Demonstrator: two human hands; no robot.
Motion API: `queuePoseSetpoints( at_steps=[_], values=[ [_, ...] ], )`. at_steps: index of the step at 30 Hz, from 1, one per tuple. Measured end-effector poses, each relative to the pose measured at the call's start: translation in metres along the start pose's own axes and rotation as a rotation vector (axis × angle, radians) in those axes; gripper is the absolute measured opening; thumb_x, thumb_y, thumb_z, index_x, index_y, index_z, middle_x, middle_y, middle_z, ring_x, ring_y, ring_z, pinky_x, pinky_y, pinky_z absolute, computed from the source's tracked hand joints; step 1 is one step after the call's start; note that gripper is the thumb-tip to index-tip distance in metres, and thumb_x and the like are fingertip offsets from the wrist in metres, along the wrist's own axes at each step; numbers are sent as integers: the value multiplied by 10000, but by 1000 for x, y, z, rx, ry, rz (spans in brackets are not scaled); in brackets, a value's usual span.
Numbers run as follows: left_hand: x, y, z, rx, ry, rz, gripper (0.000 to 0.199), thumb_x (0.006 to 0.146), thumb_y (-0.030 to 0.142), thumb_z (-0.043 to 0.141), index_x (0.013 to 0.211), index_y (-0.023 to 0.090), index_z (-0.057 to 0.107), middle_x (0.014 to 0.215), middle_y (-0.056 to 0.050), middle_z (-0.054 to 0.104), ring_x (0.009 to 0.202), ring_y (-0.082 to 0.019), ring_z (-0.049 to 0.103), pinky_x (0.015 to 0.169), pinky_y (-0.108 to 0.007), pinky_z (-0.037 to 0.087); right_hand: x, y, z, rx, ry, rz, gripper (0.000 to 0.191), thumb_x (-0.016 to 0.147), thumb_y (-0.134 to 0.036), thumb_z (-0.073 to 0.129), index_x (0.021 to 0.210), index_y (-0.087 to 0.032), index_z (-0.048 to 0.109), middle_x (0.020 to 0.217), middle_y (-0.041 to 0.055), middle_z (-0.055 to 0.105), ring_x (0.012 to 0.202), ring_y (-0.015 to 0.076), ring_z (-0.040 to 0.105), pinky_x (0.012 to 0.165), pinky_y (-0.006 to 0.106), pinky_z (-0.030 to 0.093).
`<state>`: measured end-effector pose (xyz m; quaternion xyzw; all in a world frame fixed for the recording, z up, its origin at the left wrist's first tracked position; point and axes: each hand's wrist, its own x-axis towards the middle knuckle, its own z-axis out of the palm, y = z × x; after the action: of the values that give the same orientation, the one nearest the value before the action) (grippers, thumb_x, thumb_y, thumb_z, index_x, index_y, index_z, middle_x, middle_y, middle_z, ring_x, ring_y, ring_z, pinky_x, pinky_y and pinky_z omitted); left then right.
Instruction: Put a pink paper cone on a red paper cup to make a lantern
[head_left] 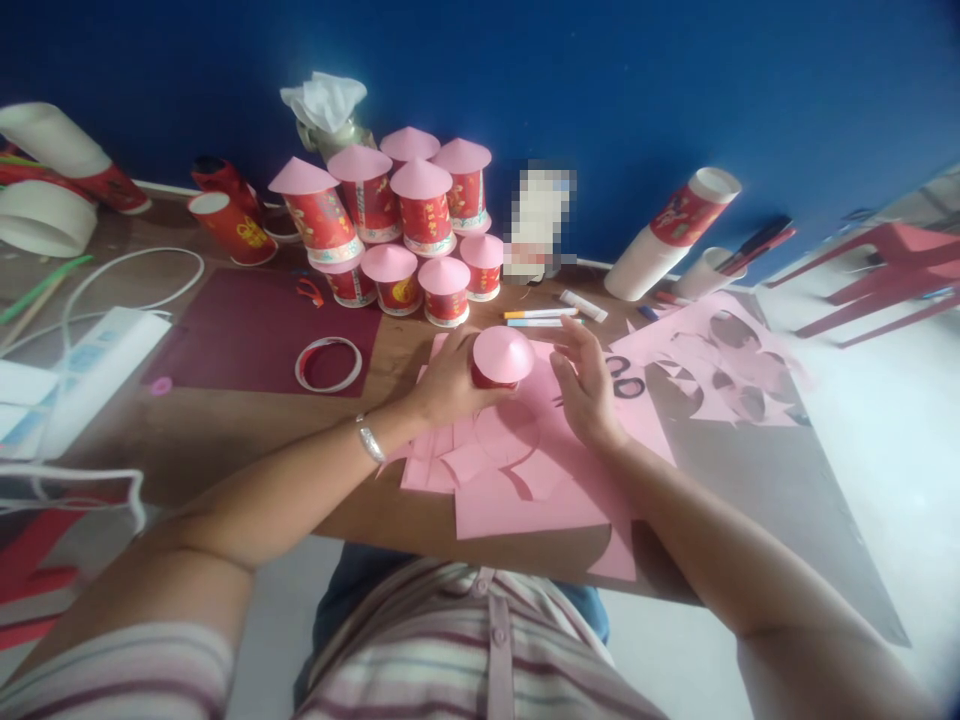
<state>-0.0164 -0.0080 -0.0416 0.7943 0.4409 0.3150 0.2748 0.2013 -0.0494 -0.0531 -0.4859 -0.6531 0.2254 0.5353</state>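
My left hand [446, 380] is wrapped round a red paper cup [495, 381] topped with a pink paper cone [503, 353]. Just to its right, my right hand [589, 390] is raised with fingers apart and nothing in it. Beneath both hands lie pink paper sheets [540, 515], with a cut round outline and loose scraps on them. The dark handles of a pair of scissors [626, 380] show beside my right hand; their blades are mostly hidden. Behind the held cup stand several red cups with pink cone tops [421, 205], some stacked on others.
Two markers [540, 314] and a glue stick [583, 305] lie behind my hands. Pink offcuts [712, 350] are at the right, near a tall cup stack [671, 235]. At the left are a tape roll [328, 364], a maroon sheet [217, 340] and a white cable [199, 262].
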Motion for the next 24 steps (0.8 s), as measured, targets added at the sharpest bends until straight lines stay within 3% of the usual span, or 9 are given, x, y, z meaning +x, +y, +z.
queuePoseSetpoints(
  at_steps=[4,12,19,24],
  values=[
    [0,-6,2,-42,78,40,711,741,492,905,1303,181,600,1280,-129,674,1221,-328,643,1098,-535,514,-1,4,2,-21,-4,22,436,1071,-451,516,1483,-307,522,1318,108,730,1277,272,683,1087,560,561],
    [-3,-1,-1,-173,52,95,693,732,493,913,1284,196,617,1261,-120,718,1165,-305,688,1053,-485,565,-1,-6,0,44,-97,23,487,1054,-521,541,1494,-311,537,1400,104,705,1341,282,642,1108,542,553],
    [-2,15,-5,-115,-67,-25,700,674,461,937,1254,224,627,1248,-96,724,1153,-319,684,978,-479,593,3,-20,-5,-80,-158,-129,595,1013,-642,547,1534,-355,523,1546,85,603,1411,322,569,1166,582,487],
    [-2,12,-1,-109,-132,-42,651,697,456,902,1227,211,613,1250,-114,707,1141,-334,670,982,-537,579,8,-26,-2,-141,-186,-187,596,982,-666,585,1502,-378,557,1548,69,600,1429,331,551,1209,617,433]
  ],
)
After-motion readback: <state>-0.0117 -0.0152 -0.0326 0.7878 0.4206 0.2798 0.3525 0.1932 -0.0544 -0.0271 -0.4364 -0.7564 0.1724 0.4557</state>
